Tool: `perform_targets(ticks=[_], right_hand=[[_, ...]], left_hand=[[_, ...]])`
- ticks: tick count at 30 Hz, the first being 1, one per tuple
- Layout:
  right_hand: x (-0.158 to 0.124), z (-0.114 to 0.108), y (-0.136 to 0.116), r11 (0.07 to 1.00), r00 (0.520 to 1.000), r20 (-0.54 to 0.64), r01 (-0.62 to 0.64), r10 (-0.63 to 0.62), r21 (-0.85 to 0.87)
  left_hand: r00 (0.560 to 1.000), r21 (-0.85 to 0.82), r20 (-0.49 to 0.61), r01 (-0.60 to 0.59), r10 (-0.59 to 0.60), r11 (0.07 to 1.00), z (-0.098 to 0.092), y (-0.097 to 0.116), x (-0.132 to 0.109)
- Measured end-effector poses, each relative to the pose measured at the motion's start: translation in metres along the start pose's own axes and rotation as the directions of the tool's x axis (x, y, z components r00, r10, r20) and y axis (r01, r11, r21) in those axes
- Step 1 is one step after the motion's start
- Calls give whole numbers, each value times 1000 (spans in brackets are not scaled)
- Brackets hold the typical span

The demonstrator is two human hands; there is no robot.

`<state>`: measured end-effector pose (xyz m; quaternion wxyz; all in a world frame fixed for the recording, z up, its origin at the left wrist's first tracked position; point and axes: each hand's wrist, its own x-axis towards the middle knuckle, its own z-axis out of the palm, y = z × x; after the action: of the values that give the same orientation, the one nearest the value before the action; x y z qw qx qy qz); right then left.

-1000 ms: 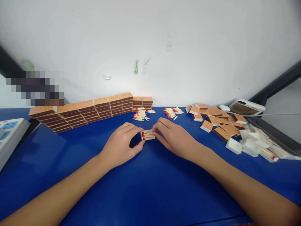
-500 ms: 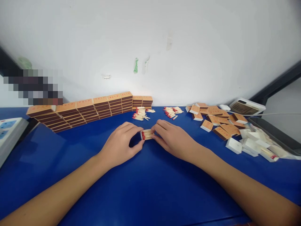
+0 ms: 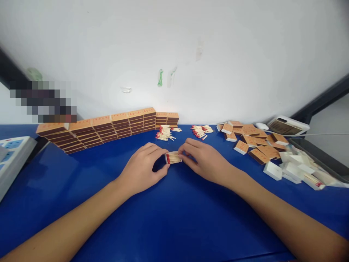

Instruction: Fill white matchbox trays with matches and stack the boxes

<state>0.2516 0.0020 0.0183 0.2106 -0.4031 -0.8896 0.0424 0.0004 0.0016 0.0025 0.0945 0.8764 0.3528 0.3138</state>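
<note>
A small white matchbox tray (image 3: 173, 163) filled with red-tipped matches (image 3: 173, 157) lies on the blue table in front of me, the red heads toward the left. My left hand (image 3: 145, 163) grips the tray's left end between thumb and fingers. At the opposite end, my right hand (image 3: 203, 160) has its thumb and forefinger pinched at the plain ends of the matches; the fingertips partly cover that end. Just beyond the tray lie two loose heaps, a left match pile (image 3: 165, 133) and a right match pile (image 3: 201, 131).
Stacked matchboxes (image 3: 102, 128) line the wall at the left. On the right are scattered orange matchbox sleeves (image 3: 259, 154), several white trays (image 3: 272, 170), one tray with matches (image 3: 313, 181), and a white-edged device (image 3: 288, 125) with a cable. A power strip (image 3: 13, 156) sits at far left.
The view has shifted slightly. My right fingers have drawn back a little toward the tray's right end, so more of the matches show. My left hand keeps its grip.
</note>
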Motion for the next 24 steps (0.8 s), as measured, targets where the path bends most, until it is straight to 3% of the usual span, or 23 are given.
perform_targets(ticks=[3,6,9,13,19,24], right_hand=[[14,-4,19,993,989,-83,-118,119,23],[39,-2,44,968,965,-72,-251,252,24],[63,5,63,957,957,-22,-289,288,-7],[81,16,70,949,950,11,-312,313,-54],[82,15,68,933,931,84,-348,356,-90],[61,6,65,944,940,119,-304,319,-128]], left_hand=[[999,-8,27,16,-16,1000,0,0,-1],[999,-28,41,22,-21,999,-1,0,-2],[999,-33,34,15,-14,999,-1,1,-2],[1000,-36,24,15,-15,999,-1,2,-2],[1000,-37,24,11,-10,999,-1,2,-2],[1000,-37,27,10,-9,999,-1,2,-2]])
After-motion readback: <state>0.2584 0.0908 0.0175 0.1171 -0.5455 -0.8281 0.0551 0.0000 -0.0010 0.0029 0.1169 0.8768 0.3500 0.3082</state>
